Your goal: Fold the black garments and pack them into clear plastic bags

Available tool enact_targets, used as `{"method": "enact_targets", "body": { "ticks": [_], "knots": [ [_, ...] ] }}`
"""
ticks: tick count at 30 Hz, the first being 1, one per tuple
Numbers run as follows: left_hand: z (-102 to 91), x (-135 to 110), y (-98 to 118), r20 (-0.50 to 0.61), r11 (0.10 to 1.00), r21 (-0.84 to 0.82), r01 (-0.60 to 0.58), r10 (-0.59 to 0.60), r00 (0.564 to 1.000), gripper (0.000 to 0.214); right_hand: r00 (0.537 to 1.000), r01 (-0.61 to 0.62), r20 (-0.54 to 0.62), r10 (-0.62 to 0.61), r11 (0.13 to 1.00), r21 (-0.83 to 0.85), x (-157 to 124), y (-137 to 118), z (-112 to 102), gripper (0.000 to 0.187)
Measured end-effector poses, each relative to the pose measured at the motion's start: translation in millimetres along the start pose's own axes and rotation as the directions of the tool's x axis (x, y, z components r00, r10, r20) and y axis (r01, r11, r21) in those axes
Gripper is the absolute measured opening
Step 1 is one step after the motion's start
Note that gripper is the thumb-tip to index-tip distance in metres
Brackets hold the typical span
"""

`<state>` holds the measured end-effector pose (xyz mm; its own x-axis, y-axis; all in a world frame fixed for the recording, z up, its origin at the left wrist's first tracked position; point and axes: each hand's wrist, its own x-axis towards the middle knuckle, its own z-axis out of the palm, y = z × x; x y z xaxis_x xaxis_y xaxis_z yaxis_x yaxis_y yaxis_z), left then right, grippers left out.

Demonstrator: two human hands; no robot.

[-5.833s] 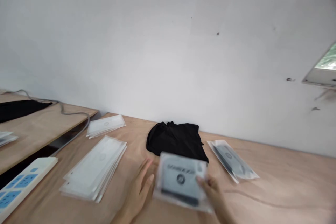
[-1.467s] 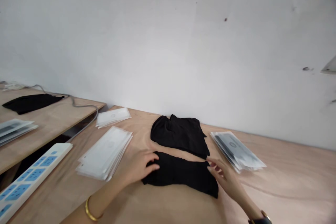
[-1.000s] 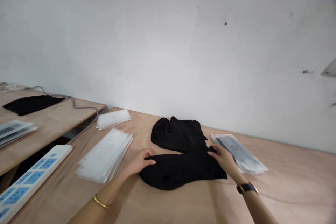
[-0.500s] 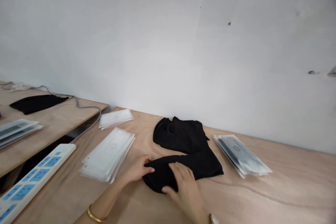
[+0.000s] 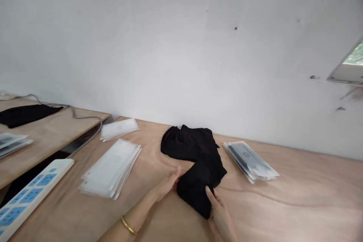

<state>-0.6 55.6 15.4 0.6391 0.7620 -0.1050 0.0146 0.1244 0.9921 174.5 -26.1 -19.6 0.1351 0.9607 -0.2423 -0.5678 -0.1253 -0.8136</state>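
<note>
A dark, soft black cloth piece (image 5: pixel 195 189) lies bunched in front of me, its near end raised off the table. My right hand (image 5: pixel 221 211) pinches its lower right edge, thumb on top and fingers underneath. At its left edge is my left hand (image 5: pixel 168 184), thumb stretched upward and the other fingertips partly hidden beside the cloth. More black cloth (image 5: pixel 190 141) lies crumpled just behind, toward the wall; where one piece ends and another begins I cannot tell.
Frosted plastic bags (image 5: pixel 113 166) are stacked at left, with more bags (image 5: pixel 119 127) behind. Filled bags (image 5: pixel 251 160) lie at right. A power strip (image 5: pixel 34 196) runs along the near left. Across a gap, another table (image 5: pixel 76 121) bears black cloth (image 5: pixel 28 115) and a grey cable (image 5: pixel 87 117).
The near part of the black cloth, flat before, is now gathered and partly raised. My right hand has moved right and closed on its edge. My left hand has shifted right; the view has turned slightly right.
</note>
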Motion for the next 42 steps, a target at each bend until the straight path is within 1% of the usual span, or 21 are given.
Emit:
{"method": "enact_targets", "body": {
  "ticks": [2, 4, 5, 7, 9, 10, 13, 15, 17, 19, 21, 22, 23, 25, 27, 29, 31, 33, 37, 40, 42],
  "knots": [
    [11.8, 7.6, -6.9, 0.019, 0.998, 0.03, -0.046, 0.046, 0.999, 0.055, 0.996, -0.066, -0.061, 0.072, 0.993, 0.096, 3.8, -10.1, -7.0, 0.052],
    [20.3, 14.4, -11.9, -0.023, 0.989, 0.126, -0.076, 0.08, 0.997, 0.048, 0.992, -0.066, -0.11, 0.069, 0.997, 0.037, 6.3, -16.5, -14.8, 0.055],
    [23.2, 17.1, -13.8, -0.061, 0.981, 0.18, -0.074, 0.086, 0.994, 0.044, 0.99, -0.032, -0.141, 0.026, 0.999, -0.041, 6.4, -17.8, -19.1, 0.058],
    [27.0, 20.8, -16.7, -0.137, 0.95, 0.307, -0.056, 0.103, 0.985, 0.035, 0.974, 0.081, -0.186, -0.13, 0.964, -0.252, 3.8, -16.5, -27.5, 0.071],
    [29.5, 22.3, -17.7, -0.19, 0.907, 0.42, -0.039, 0.129, 0.973, 0.032, 0.954, 0.168, -0.154, -0.256, 0.887, -0.431, -2.6, -10.9, -34.9, 0.09],
    [30.5, 22.6, -17.5, -0.204, 0.89, 0.455, -0.032, 0.139, 0.969, 0.032, 0.951, 0.188, -0.127, -0.281, 0.855, -0.484, -6.8, -7.2, -37.9, 0.096],
    [33.3, 23.4, -15.3, -0.219, 0.871, 0.491, -0.03, 0.156, 0.963, 0.029, 0.943, 0.213, -0.094, -0.32, 0.794, -0.569, -19.6, 3.4, -44.4, 0.093],
    [34.0, 24.5, -14.3, -0.21, 0.869, 0.493, -0.041, 0.165, 0.964, 0.025, 0.911, 0.238, -0.111, -0.396, 0.728, -0.643, -26.3, 8.0, -47.3, 0.083],
    [33.2, 25.5, -14.7, -0.201, 0.869, 0.492, -0.054, 0.174, 0.964, 0.022, 0.859, 0.268, -0.091, -0.503, 0.595, -0.758, -31.5, 10.6, -49.2, 0.071],
    [31.2, 24.8, -16.3, -0.224, 0.872, 0.487, -0.042, 0.171, 0.959, 0.023, 0.8, 0.305, 0.016, -0.6, 0.382, -0.872, -35.6, 12.5, -50.1, 0.06],
    [28.7, 20.9, -18.3, -0.275, 0.876, 0.482, -0.006, 0.158, 0.948, 0.037, 0.772, 0.366, 0.212, -0.599, 0.147, -0.919, -38.7, 14.7, -50.2, 0.05],
    [27.5, 17.8, -19.2, -0.304, 0.879, 0.476, 0.016, 0.147, 0.941, 0.048, 0.771, 0.398, 0.293, -0.566, 0.067, -0.915, -39.8, 15.7, -50.3, 0.045],
    [26.2, 13.9, -20.0, -0.328, 0.884, 0.465, 0.041, 0.129, 0.936, 0.062, 0.775, 0.418, 0.341, -0.532, 0.027, -0.908, -40.4, 16.7, -50.7, 0.043],
    [23.0, 5.1, -20.7, -0.342, 0.9, 0.427, 0.087, 0.071, 0.937, 0.085, 0.796, 0.399, 0.323, -0.512, 0.042, -0.916, -40.9, 17.7, -52.9, 0.043],
    [18.2, -2.9, -20.1, -0.317, 0.919, 0.372, 0.134, -0.009, 0.948, 0.095, 0.813, 0.361, 0.26, -0.521, 0.1, -0.927, -40.9, 17.0, -57.2, 0.044],
    [12.0, -8.8, -18.0, -0.285, 0.929, 0.337, 0.153, -0.054, 0.957, 0.087, 0.818, 0.381, 0.276, -0.505, 0.115, -0.917, -41.3, 14.8, -62.7, 0.044],
    [6.6, -12.6, -14.8, -0.284, 0.927, 0.342, 0.154, -0.055, 0.957, 0.071, 0.817, 0.425, 0.328, -0.474, 0.111, -0.898, -42.4, 12.3, -67.3, 0.047],
    [5.5, -15.5, -12.6, -0.284, 0.921, 0.361, 0.149, -0.044, 0.958, 0.06, 0.817, 0.43, 0.33, -0.474, 0.119, -0.895, -43.7, 10.3, -69.5, 0.049],
    [18.4, -20.3, -17.9, -0.201, 0.912, 0.382, 0.151, -0.078, 0.977, 0.071, 0.81, 0.392, 0.27, -0.52, 0.138, -0.909, -44.4, 6.2, -68.5, 0.049],
    [25.7, -23.1, -24.1, -0.187, 0.868, 0.481, 0.128, -0.041, 0.981, 0.055, 0.822, 0.394, 0.293, -0.488, 0.116, -0.912, -44.0, 0.7, -70.9, 0.051],
    [23.8, -25.1, -21.9, -0.165, 0.846, 0.519, 0.126, -0.046, 0.985, 0.048, 0.829, 0.406, 0.338, -0.446, 0.063, -0.912, -43.8, -2.7, -75.3, 0.05]
  ]
}}
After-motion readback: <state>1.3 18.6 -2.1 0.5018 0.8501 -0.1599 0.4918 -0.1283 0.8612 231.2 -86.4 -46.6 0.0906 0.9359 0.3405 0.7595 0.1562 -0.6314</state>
